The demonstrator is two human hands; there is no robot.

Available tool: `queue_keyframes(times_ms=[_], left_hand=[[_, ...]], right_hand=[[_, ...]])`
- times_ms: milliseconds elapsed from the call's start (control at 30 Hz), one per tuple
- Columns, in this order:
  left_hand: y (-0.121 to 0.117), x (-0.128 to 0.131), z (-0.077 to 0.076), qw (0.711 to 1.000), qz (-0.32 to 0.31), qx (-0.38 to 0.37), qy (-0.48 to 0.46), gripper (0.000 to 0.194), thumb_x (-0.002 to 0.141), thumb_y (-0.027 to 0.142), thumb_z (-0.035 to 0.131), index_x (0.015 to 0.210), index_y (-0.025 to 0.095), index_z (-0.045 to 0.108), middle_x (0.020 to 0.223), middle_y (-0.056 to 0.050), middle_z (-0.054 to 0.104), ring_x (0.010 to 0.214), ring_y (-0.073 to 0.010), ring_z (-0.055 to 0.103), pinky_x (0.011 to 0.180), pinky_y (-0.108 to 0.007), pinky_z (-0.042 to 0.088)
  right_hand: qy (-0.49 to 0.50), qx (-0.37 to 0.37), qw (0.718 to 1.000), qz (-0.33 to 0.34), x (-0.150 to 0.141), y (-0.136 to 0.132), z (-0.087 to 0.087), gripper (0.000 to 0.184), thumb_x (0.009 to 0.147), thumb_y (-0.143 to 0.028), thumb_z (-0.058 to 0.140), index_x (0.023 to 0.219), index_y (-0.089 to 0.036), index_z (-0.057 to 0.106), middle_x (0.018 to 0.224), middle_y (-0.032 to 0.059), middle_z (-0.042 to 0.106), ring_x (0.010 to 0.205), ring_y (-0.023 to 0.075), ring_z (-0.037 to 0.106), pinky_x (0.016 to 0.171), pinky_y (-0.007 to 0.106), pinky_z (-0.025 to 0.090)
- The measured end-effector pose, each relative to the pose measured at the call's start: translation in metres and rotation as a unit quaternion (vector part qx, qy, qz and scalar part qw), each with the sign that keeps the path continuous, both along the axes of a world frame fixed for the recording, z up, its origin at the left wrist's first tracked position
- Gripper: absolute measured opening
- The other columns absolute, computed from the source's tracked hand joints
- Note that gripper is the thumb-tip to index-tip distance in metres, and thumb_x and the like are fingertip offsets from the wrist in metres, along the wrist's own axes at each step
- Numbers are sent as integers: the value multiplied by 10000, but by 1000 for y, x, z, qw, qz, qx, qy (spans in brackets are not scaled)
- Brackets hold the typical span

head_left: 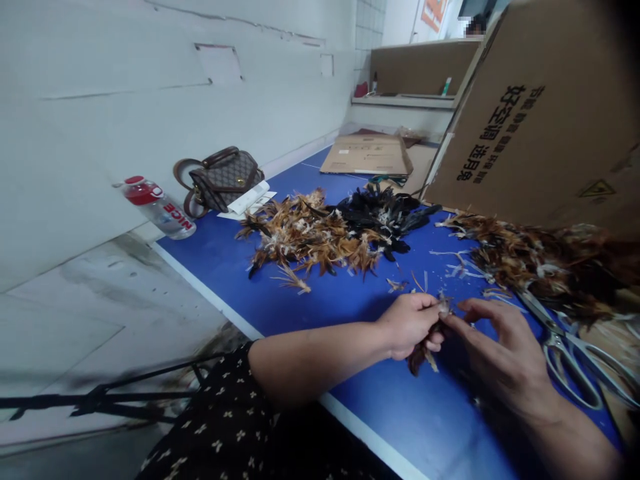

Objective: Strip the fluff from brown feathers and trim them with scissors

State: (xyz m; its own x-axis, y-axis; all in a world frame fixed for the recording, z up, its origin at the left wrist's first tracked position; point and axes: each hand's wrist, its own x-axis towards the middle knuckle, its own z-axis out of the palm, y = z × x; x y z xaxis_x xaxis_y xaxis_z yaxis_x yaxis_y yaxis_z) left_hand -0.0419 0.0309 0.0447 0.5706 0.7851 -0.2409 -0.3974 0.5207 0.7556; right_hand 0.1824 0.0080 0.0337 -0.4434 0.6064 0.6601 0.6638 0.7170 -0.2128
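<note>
- Brown feather bunch [431,348] is held pretty much entirely by the left hand [407,325], with fingers wrapped around the middle and the pale upper end pinched between thumb and forefinger.
- Its long axis is slanted in the view: pale end up toward the far side, darker tips hanging out below the fist, nearer the body and a bit to the left.
- The right hand [510,350] is held half spread, thumb and forefinger apart. The pale end is reached by its thumb tip from the right; whether it's actually being pressed can't be told.
- So the left is closer, no contest, and the bunch is sat just left of the right hand's palm.
- Scissors [554,339] are left lying on the blue table [240,287], just beyond the right hand, beside the brown feather pile [540,257], held by neither hand.
</note>
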Motion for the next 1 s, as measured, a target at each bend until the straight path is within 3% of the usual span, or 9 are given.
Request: queue_keyframes(times_ms=[100,267,367,500,567,633,767,1000], left_hand=[[-6,2,-1,999,26,-2,-20,398,953,434,866,888,191,558,661,83,482,458,-11,310,494,-181,213],[-7,10,-14,996,77,30,30,404,969,523,823,934,179,616,732,49,545,525,-48,380,521,-213,271],[-7,12,-23,989,92,79,83,436,1002,597,767,1002,173,664,755,43,552,582,-74,419,561,-224,320],[-8,10,-30,968,110,177,138,360,1056,538,698,1019,180,682,762,35,571,645,-101,468,629,-244,382],[-9,9,-31,958,111,211,158,334,1063,513,694,993,187,677,767,30,588,666,-108,483,652,-250,398],[-9,9,-30,953,110,222,174,326,1064,503,699,971,192,675,772,26,603,680,-112,494,662,-251,408],[-11,9,-29,961,78,204,171,326,1061,484,721,940,186,670,788,10,636,685,-110,516,661,-247,421],[-15,7,-22,983,-4,134,123,401,1017,549,780,958,164,685,821,2,643,651,-87,505,612,-242,415]], right_hand=[[-28,27,999,0,-2,-5,-4,543,1020,-93,713,1414,-453,815,1288,61,785,1047,277,764,935,493,614],[124,-9,990,-68,-15,-21,4,377,1044,-194,761,1375,-360,828,1258,78,776,1014,242,775,878,401,636],[198,-104,965,-138,-21,-27,10,196,1053,-378,783,1215,-305,866,1142,74,821,978,248,786,872,382,645],[280,-307,893,-170,-23,-29,8,417,977,-642,826,1084,-242,880,897,73,830,752,224,757,622,304,608],[319,-360,861,-164,-24,-28,3,492,902,-705,876,1043,-235,875,845,62,827,720,210,754,617,282,611],[344,-369,849,-160,-25,-27,-1,521,846,-733,912,1002,-238,866,858,60,838,747,212,770,665,281,633],[345,-366,848,-166,-22,-26,-7,531,846,-753,904,990,-246,845,864,55,841,744,210,762,666,292,621],[323,-330,875,-146,-22,-26,-9,434,960,-700,823,972,-267,808,886,46,835,785,221,772,775,347,633]])
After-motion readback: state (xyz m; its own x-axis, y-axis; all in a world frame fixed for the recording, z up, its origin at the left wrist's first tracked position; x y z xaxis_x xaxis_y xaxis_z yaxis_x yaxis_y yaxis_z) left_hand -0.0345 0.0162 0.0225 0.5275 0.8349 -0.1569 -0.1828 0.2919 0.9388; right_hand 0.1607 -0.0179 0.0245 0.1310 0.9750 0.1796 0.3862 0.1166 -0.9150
